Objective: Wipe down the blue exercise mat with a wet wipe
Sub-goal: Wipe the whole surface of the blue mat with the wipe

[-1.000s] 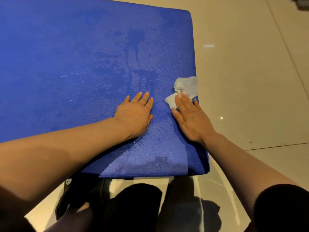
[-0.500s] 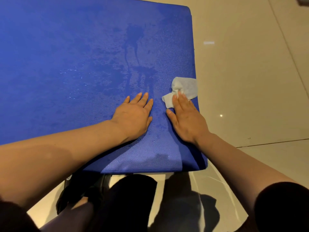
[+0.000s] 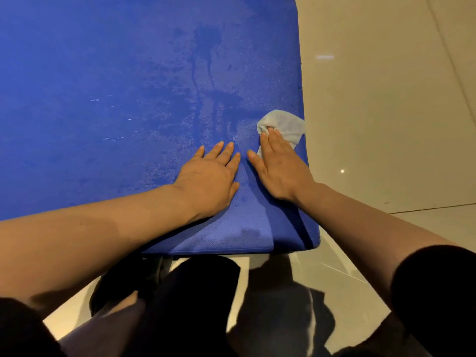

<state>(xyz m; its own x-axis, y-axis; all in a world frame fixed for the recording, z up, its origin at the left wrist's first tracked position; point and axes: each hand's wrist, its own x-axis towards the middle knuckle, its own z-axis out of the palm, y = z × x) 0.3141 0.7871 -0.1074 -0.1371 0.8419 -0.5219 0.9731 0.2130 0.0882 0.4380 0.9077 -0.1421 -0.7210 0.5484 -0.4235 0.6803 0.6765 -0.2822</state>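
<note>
Two hands lie flat: left hand [image 3: 208,177] on one mat [image 3: 128,99], right hand [image 3: 279,166] seemingly pressing one wipe [image 3: 283,123].

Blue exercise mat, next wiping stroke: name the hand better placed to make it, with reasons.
Right. The right hand already presses the crumpled white wet wipe flat against the blue textured exercise mat near its right edge. The left hand lies flat and bare on the mat beside it, probably only bracing.
</note>
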